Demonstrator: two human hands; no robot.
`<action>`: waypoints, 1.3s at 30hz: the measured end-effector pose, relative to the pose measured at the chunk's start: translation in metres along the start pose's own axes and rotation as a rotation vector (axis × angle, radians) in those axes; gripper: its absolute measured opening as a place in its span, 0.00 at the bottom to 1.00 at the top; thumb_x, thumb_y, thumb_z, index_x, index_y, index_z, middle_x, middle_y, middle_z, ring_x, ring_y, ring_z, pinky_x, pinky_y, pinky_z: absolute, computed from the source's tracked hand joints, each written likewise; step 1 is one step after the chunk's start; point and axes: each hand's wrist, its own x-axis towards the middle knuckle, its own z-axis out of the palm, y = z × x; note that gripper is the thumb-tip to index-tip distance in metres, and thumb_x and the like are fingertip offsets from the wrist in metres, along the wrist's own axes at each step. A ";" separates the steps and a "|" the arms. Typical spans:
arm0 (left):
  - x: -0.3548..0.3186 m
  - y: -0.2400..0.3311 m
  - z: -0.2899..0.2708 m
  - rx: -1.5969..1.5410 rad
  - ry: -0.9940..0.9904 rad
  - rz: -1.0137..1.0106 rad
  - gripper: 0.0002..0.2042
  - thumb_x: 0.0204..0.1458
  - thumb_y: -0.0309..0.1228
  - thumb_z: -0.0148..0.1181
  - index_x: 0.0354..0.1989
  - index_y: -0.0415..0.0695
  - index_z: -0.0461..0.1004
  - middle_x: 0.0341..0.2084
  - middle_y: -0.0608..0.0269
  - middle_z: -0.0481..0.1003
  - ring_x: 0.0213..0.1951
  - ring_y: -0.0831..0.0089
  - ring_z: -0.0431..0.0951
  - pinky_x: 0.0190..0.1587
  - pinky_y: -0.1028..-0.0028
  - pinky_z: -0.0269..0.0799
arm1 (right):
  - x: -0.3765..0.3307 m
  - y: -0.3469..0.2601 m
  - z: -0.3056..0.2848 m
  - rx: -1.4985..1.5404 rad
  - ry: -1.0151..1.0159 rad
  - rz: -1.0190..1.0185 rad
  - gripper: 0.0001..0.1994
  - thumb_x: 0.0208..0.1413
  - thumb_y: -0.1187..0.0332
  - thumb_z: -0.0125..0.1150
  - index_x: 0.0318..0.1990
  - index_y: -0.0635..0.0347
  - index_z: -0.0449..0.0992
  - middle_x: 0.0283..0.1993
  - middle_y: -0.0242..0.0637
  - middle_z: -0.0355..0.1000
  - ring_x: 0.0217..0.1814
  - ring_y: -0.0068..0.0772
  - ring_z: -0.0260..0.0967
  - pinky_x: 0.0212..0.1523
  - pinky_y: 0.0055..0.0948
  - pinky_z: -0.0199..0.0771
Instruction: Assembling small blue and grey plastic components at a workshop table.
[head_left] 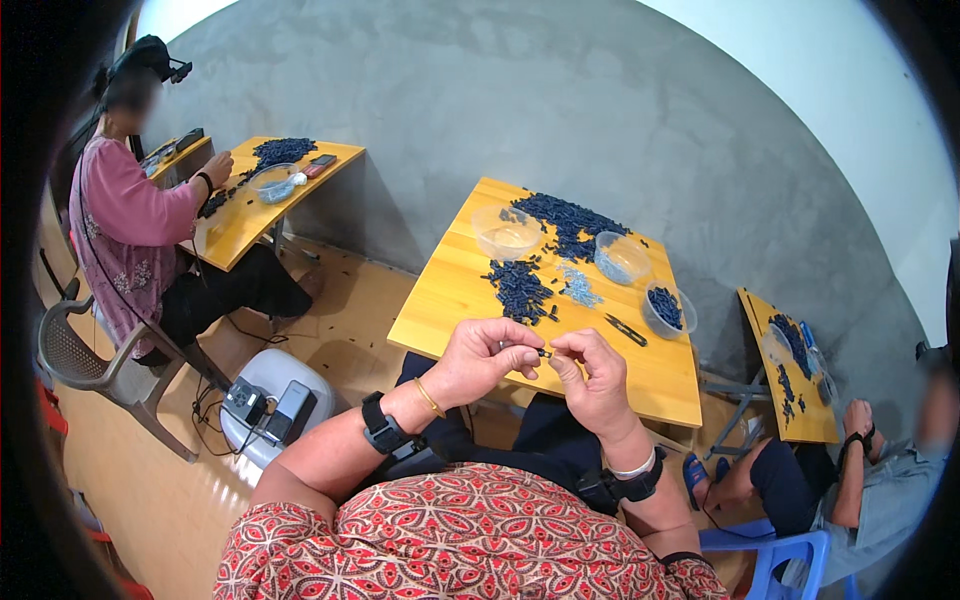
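Over the near edge of the wooden table (430, 318), my left hand (490, 362) pinches a small dark cylindrical piece (544, 352) between thumb and fingers. My right hand (597, 378) meets it from the other side, thumb and forefinger closed at the end of that piece; whatever else those fingertips hold is too small to make out. Just beyond my hands lies a heap of dark blue cylindrical pieces (520, 290). Beside it is a small pile of light blue bits (579, 286). Black-handled snips or tweezers (626, 330) rest to the right.
Three clear plastic bowls stand on the table: one at far left (480, 240), one with light blue bits (640, 252), one with dark pieces (684, 322). A larger dark heap (570, 222) lies behind. Co-workers sit at a left table (330, 160) and a right table (800, 425).
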 end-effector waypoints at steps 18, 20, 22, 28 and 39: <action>0.013 -0.015 0.006 -0.265 0.015 -0.133 0.08 0.49 0.22 0.54 0.38 0.34 0.71 0.28 0.57 0.75 0.30 0.73 0.77 0.35 0.78 0.74 | -0.004 0.017 0.006 -0.035 0.102 -0.011 0.04 0.46 0.79 0.55 0.30 0.63 0.68 0.24 0.40 0.65 0.25 0.37 0.65 0.26 0.28 0.65; 0.017 -0.021 0.006 -0.289 0.041 -0.155 0.08 0.50 0.23 0.54 0.37 0.34 0.71 0.28 0.56 0.75 0.29 0.73 0.77 0.35 0.77 0.74 | -0.005 0.024 0.008 -0.012 0.119 0.031 0.03 0.47 0.79 0.54 0.30 0.63 0.68 0.24 0.39 0.65 0.24 0.34 0.65 0.25 0.26 0.65; 0.021 -0.026 0.005 -0.283 0.051 -0.162 0.08 0.50 0.23 0.53 0.37 0.33 0.71 0.28 0.56 0.75 0.29 0.73 0.77 0.35 0.77 0.74 | -0.006 0.030 0.010 0.046 0.115 0.112 0.03 0.48 0.79 0.54 0.30 0.64 0.68 0.24 0.37 0.66 0.24 0.30 0.65 0.25 0.25 0.65; 0.031 -0.039 0.005 -0.267 0.055 -0.180 0.07 0.50 0.22 0.53 0.37 0.33 0.71 0.28 0.57 0.75 0.28 0.74 0.76 0.33 0.78 0.74 | -0.013 0.051 0.011 0.309 0.103 0.339 0.01 0.50 0.79 0.53 0.29 0.65 0.68 0.25 0.32 0.69 0.25 0.18 0.64 0.26 0.19 0.65; 0.045 -0.092 -0.011 0.317 0.014 -0.152 0.05 0.47 0.21 0.55 0.32 0.36 0.74 0.25 0.61 0.75 0.26 0.75 0.75 0.30 0.79 0.71 | -0.030 0.109 0.030 0.045 0.063 0.249 0.04 0.45 0.82 0.54 0.27 0.63 0.68 0.25 0.36 0.66 0.28 0.32 0.66 0.30 0.25 0.66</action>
